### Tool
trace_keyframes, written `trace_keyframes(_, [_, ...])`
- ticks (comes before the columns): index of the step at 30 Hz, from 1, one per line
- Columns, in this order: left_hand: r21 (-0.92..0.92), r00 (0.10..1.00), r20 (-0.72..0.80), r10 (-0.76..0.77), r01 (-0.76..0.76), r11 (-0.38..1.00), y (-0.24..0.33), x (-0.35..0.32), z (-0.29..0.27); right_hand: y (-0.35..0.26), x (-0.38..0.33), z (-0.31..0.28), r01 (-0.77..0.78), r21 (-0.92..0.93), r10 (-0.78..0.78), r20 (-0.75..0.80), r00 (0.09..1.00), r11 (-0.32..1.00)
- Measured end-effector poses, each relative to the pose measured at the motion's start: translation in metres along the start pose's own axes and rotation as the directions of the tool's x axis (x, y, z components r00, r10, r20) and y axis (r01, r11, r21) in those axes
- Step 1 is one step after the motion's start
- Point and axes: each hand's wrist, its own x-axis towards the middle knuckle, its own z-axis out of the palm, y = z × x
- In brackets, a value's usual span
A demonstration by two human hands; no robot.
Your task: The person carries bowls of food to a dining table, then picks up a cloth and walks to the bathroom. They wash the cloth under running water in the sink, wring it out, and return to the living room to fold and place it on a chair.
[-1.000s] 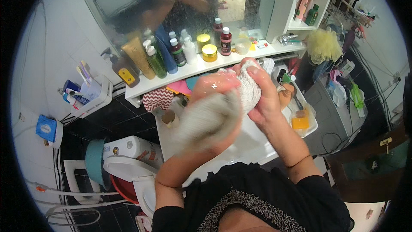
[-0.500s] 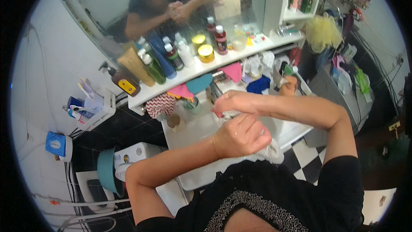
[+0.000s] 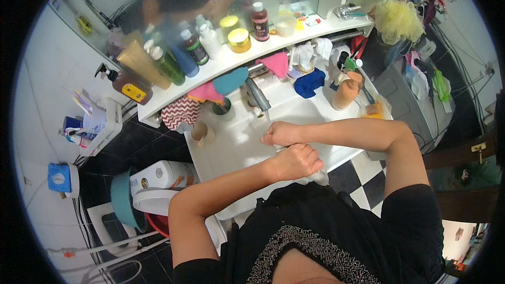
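Observation:
Both of my hands are closed on a wet-looking white cloth above the white sink. My left hand is a fist nearer to me, with a crumpled end of the cloth hanging beside it. Just beyond, my right hand grips another part, and a bit of white shows between the two fists. Under the grey faucet, a thin stream seems to fall close to my right hand. Most of the cloth is hidden by my fingers.
A white shelf with bottles and a yellow jar runs behind the sink. Small cloths, among them a blue one, hang below it. An orange bottle stands at the sink's right rim, a cup at its left.
My fists have come closer together, with the wrists less bent. The view has shifted, so more of the faucet and basin shows.

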Motion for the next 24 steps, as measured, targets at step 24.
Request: trace_keyframes(24, [-0.728, -0.626, -0.288, -0.725, 0.635, -0.258, 0.123, -0.238, -0.058, 0.143, 0.170, 0.008, -0.056, 0.530, 0.162, -0.155, 0.975, 0.846])
